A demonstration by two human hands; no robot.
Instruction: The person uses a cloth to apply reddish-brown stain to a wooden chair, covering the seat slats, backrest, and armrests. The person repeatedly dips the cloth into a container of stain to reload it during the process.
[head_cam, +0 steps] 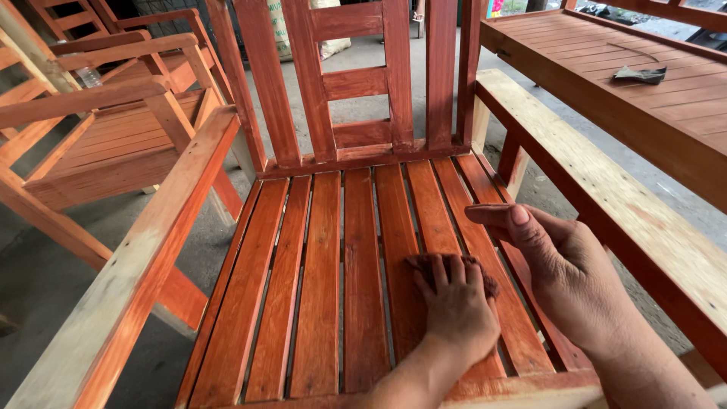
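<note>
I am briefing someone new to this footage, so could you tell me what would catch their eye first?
The red-stained slatted chair seat fills the middle of the view. On it, right of centre, the left hand presses a dark rag flat onto the slats, while the right hand hovers just beside it, empty. The pale, half-stained armrests on either side stand out against the red.
</note>
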